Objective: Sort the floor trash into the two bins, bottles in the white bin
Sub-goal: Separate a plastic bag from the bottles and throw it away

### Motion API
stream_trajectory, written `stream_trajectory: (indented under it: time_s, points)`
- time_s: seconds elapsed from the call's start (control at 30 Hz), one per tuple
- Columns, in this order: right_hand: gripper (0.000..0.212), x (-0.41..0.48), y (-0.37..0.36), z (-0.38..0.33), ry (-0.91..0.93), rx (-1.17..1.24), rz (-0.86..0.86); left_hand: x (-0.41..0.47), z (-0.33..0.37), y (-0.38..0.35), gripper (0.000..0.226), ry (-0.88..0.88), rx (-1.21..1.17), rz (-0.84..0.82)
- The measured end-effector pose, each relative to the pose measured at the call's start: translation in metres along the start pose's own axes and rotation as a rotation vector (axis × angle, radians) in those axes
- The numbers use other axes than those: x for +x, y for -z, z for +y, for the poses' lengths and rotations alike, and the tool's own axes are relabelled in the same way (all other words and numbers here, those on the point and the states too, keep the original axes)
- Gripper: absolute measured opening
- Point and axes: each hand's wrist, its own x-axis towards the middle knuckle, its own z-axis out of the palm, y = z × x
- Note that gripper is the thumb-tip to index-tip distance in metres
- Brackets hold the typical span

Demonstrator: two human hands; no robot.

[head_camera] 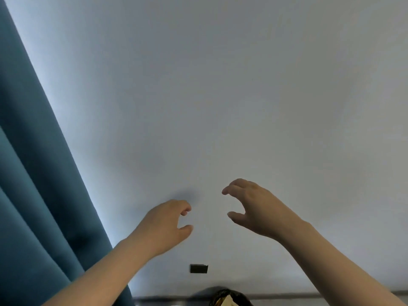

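Your left hand [164,224] hovers half-curled and empty, a dark bin [242,298] peeks in near centre, and your right hand [249,204] likewise holds nothing; no floor trash shows, so expect light, crushable bottles, gripped mid-body.

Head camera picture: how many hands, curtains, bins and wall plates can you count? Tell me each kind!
Hands: 2 (left hand, right hand, both empty)
Teal curtain: 1
Dark wall plate: 1
Dark bin, only its top showing: 1
Total: 5
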Motion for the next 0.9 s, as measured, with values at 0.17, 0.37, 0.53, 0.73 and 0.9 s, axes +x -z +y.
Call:
stream_trajectory:
  time_s: [0.17, 0.37, 0.53, 0.73, 0.9]
  points:
    - [0.047, 0.028, 0.054, 0.011, 0.141, 0.008, 0.122, 0.015, 0.024, 0.059, 0.040, -0.011, 0.089, 0.195]
    - [0.045, 0.065, 0.105, 0.035, 0.334, 0.029, 0.220, 0.025, 0.057, 0.097, 0.045, 0.008, 0.158, 0.409]
    - [0.044, 0.094, 0.129, 0.047, 0.501, 0.055, 0.260, 0.023, 0.078, 0.109, 0.045, 0.122, 0.197, 0.553]
    - [0.046, 0.123, 0.137, 0.029, 0.703, 0.126, 0.293, -0.012, 0.090, 0.123, 0.046, 0.328, 0.258, 0.672]
    - [0.046, 0.130, 0.146, -0.019, 0.846, 0.181, 0.299, -0.062, 0.104, 0.143, 0.044, 0.504, 0.367, 0.765]
